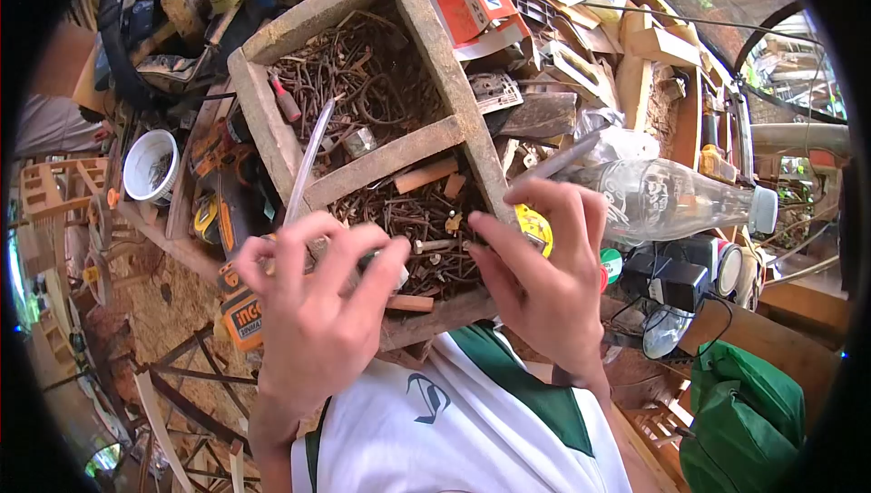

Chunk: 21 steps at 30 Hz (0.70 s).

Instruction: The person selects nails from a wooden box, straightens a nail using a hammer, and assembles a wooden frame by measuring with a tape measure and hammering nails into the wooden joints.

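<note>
My left hand (322,307) is over the near left corner of a wooden box (381,165), fingers bent and spread, slightly blurred. A narrow, curved silvery strip (313,153) rises from behind its fingers; whether they touch it cannot be made out. At the box's near right corner is my right hand (549,266), its thumb and fingers apart. A grey bar (567,156) lies just beyond its fingertips. Between the hands, the near compartment holds rusty nails (390,212), a bolt (437,245) and small wood pieces (426,175). Part of a yellow round object (535,228) shows behind my right hand.
More nails (340,62) and a red-handled tool (285,98) occupy the far compartment. A white tub (151,165) and a cordless drill (227,157) stand left. Rightward lie a clear bottle (667,198), a black box (667,280) and a green bag (748,411).
</note>
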Available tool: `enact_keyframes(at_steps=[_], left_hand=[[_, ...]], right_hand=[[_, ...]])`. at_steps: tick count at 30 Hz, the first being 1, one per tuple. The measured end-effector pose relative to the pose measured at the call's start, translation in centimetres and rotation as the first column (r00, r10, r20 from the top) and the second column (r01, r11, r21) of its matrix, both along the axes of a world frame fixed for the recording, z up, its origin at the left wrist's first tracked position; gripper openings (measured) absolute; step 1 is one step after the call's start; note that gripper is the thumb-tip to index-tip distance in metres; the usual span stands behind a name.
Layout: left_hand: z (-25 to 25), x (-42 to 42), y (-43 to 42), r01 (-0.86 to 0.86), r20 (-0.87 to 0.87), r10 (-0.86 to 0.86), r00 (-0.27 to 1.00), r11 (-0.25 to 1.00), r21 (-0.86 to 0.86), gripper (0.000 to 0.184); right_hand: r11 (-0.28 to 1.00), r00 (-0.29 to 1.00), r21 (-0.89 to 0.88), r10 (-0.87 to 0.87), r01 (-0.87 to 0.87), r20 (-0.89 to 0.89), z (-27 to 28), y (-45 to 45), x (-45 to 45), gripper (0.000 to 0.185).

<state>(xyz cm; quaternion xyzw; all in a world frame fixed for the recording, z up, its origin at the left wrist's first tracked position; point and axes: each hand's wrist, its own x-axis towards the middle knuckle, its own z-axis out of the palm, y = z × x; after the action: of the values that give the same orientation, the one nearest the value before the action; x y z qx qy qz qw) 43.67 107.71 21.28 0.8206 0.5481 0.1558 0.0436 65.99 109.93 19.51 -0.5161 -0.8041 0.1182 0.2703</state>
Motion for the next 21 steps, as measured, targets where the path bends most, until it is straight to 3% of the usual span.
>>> enact_keyframes(at_steps=[3,5,9,21], left_hand=[[-0.3,0.2,0.8,-0.137,0.005,0.137,0.991,0.989,0.054,0.031],[-0.5,0.2,1.5,-0.149,-0.003,0.150,0.989,0.987,0.062,0.030],[-0.6,0.5,2.2,-0.182,-0.069,0.181,0.981,0.983,-0.001,0.026],[-1.2,1.0,4.2,-0.117,-0.077,0.119,0.990,0.993,0.028,0.023]], right_hand=[[0.998,0.995,0.023,-0.068,0.067,0.074,-0.7,0.7,-1.8,0.034],[0.999,0.995,0.008,-0.047,0.046,0.093,-0.9,1.1,-2.6,0.021],[1.000,0.993,-0.025,-0.012,0.015,0.121,-0.5,0.5,-2.8,0.027],[0.998,0.996,-0.066,-0.012,0.018,0.089,-0.9,-0.4,-2.4,0.034]])
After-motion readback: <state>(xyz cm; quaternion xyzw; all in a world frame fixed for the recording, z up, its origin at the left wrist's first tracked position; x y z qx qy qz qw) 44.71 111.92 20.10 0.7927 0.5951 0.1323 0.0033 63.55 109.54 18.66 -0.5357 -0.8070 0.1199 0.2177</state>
